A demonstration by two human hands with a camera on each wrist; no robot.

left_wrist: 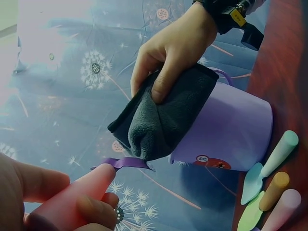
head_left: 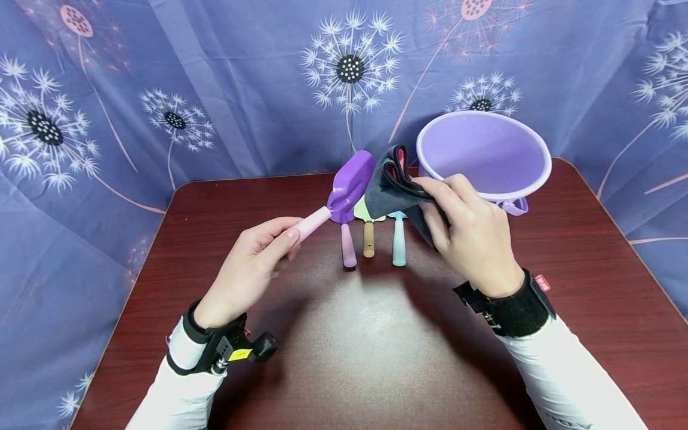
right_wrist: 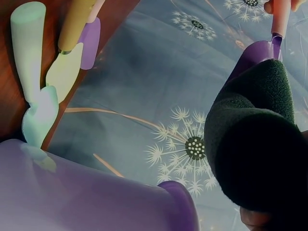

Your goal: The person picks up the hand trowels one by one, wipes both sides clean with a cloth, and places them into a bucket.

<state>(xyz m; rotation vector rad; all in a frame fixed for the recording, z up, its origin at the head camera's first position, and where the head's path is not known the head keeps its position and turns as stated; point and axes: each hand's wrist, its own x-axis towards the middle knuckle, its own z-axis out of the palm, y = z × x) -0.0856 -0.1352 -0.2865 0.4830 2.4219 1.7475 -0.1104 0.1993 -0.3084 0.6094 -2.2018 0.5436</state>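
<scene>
My left hand (head_left: 252, 263) grips the pink handle of a toy shovel with a purple scoop (head_left: 352, 179), raised above the table and tilted up to the right. In my right hand (head_left: 473, 233) is a folded dark grey cloth (head_left: 389, 191), pinched between thumb and fingers. The cloth's tip hangs close beside the scoop; in the right wrist view the cloth (right_wrist: 255, 110) overlaps the scoop, and whether they touch I cannot tell. Below them lie a pink-handled purple tool (head_left: 348, 245), a tan-handled green one (head_left: 368, 239) and a teal one (head_left: 399, 239), their heads partly hidden.
A purple bucket (head_left: 484, 192) stands at the back right of the brown table (head_left: 376, 358), just behind my right hand. Its handle hangs at the front. A blue curtain (head_left: 258, 89) with dandelion prints rises behind the table's back edge.
</scene>
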